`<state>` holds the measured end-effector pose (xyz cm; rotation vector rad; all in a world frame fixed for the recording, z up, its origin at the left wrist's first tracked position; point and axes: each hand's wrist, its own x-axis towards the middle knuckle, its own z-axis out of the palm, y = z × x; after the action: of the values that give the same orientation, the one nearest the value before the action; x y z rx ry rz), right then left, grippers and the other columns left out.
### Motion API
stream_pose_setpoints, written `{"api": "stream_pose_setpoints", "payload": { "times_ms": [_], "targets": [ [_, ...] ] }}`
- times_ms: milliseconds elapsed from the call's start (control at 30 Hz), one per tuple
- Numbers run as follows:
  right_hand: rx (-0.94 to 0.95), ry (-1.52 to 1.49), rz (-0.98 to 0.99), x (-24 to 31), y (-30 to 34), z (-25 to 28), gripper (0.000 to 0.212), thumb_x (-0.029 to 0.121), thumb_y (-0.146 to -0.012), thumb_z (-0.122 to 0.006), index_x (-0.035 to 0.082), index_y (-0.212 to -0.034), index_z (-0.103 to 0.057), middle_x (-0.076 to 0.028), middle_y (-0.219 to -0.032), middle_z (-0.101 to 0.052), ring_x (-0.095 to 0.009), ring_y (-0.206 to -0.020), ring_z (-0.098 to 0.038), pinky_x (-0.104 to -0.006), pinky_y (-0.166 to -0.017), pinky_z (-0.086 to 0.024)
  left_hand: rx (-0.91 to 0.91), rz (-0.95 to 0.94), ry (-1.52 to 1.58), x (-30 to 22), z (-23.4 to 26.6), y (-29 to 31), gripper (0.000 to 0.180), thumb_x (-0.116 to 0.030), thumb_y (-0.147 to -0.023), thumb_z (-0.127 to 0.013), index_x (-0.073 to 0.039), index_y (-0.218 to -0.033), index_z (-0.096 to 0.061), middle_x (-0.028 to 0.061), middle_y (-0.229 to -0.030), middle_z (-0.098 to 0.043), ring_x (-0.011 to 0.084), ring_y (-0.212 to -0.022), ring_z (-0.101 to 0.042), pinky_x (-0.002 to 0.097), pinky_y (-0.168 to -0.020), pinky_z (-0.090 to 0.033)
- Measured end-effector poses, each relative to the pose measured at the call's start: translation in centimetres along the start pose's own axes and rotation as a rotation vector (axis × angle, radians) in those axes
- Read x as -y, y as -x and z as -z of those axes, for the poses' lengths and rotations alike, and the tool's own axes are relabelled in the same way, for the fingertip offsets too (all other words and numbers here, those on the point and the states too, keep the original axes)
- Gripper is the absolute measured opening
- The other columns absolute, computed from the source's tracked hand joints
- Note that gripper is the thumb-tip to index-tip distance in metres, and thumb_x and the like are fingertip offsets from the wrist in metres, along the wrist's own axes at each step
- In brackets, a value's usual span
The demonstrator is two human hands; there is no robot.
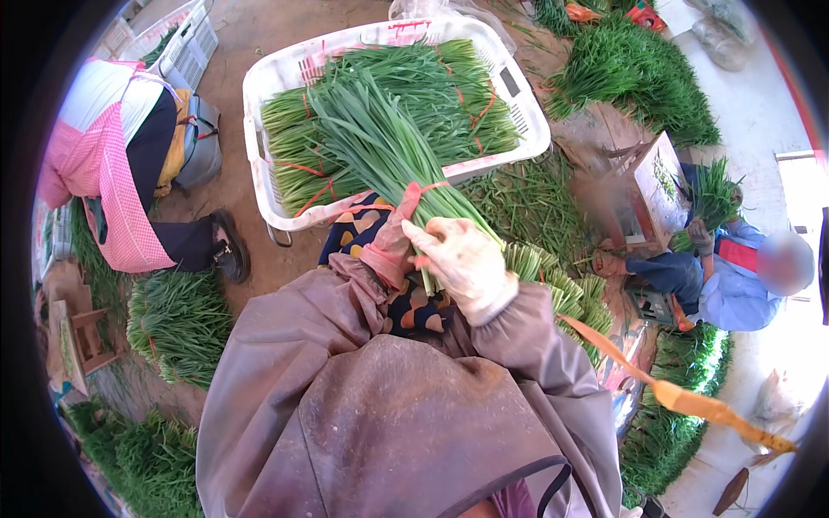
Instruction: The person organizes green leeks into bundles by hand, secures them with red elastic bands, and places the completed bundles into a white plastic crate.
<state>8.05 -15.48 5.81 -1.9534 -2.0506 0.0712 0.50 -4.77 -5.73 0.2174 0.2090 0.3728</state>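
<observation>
A bundle of long green garlic chives [380,129] lies slantwise in front of me, its leaves over the white crate [259,186] and its pale stalks toward my lap. My right hand [466,263], in a whitish glove, is closed round the stalk end. Close on its left, my left hand [389,249], in a stained pink glove, is closed at the bundle's side on a red tie [433,186] that crosses the stalks. Its fingertips are partly hidden. Inside the crate are several chive bundles [471,73] bound with red ties.
Left of me stands a person in a pink checked apron [129,194]; a chive heap [177,324] is nearby. On the right sits a person in a blue jacket [734,281], holding chives beside a wooden stand [652,194]. Cut stalks [553,302] lie near my right forearm. An orange strap [682,399] runs rightward.
</observation>
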Motion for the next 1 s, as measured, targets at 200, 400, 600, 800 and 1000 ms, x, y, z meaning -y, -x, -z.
{"api": "stream_pose_setpoints", "payload": {
  "times_ms": [200, 400, 600, 800, 1000],
  "targets": [
    [-0.048, -0.118, 0.017, -1.6, 1.4, 0.0, 0.023, 0.009, -0.08, -0.064, 0.017, -0.101, -0.067, -0.003, -0.085, -0.063, -0.025, -0.078, -0.062, -0.0352, -0.062, -0.051, 0.067, 0.031, 0.053, 0.4, -0.2, 0.1, 0.072, -0.06, -0.092, -0.05, -0.003, -0.135, -0.048, 0.0157, -0.121, -0.062, 0.0268, -0.107, -0.063, 0.0405, -0.093, -0.051],
    [0.132, -0.41, 0.006, -1.0, 5.3, 8.6, 0.026, 0.006, -0.078, -0.065, 0.014, -0.102, -0.068, -0.007, -0.085, -0.065, -0.023, -0.077, -0.064, -0.0329, -0.064, -0.054, 0.04, 0.047, 0.169, -0.6, -0.4, 0.2, 0.068, -0.059, -0.095, -0.043, -0.004, -0.134, -0.049, 0.0158, -0.125, -0.06, 0.0291, -0.113, -0.06, 0.0465, -0.101, -0.047],
    [0.106, -0.14, -0.279, -1.8, 3.3, 12.3, 0.079, 0.027, -0.064, -0.084, 0.013, -0.135, -0.053, -0.012, -0.108, -0.062, -0.028, -0.1, -0.061, -0.0375, -0.085, -0.052, 0.051, -0.022, 0.211, -0.8, -0.9, 0.0, 0.058, -0.051, -0.098, -0.047, -0.005, -0.133, -0.05, 0.0133, -0.123, -0.062, 0.0271, -0.109, -0.061, 0.044, -0.097, -0.05],
    [0.171, 0.006, 0.069, -1.5, -0.1, -0.1, 0.044, 0.012, -0.083, -0.065, 0.018, -0.126, -0.057, -0.008, -0.1, -0.059, -0.028, -0.091, -0.06, -0.0386, -0.073, -0.053, 0.105, 0.028, 0.14, -0.3, 0.8, -0.3, 0.066, -0.056, -0.095, -0.048, -0.002, -0.132, -0.052, 0.014, -0.123, -0.062, 0.0268, -0.107, -0.062, 0.0404, -0.097, -0.049],
    [0.002, 0.017, 0.243, -0.7, 2.5, 2.9, 0.04, 0.011, -0.079, -0.065, 0.009, -0.119, -0.061, -0.004, -0.089, -0.058, -0.023, -0.074, -0.058, -0.0339, -0.055, -0.049, 0.015, 0.014, 0.158, -0.1, -0.9, 0.0, 0.072, -0.059, -0.092, -0.051, 0.0, -0.132, -0.05, 0.0154, -0.127, -0.059, 0.0272, -0.115, -0.058, 0.043, -0.102, -0.045]
  ]
}}
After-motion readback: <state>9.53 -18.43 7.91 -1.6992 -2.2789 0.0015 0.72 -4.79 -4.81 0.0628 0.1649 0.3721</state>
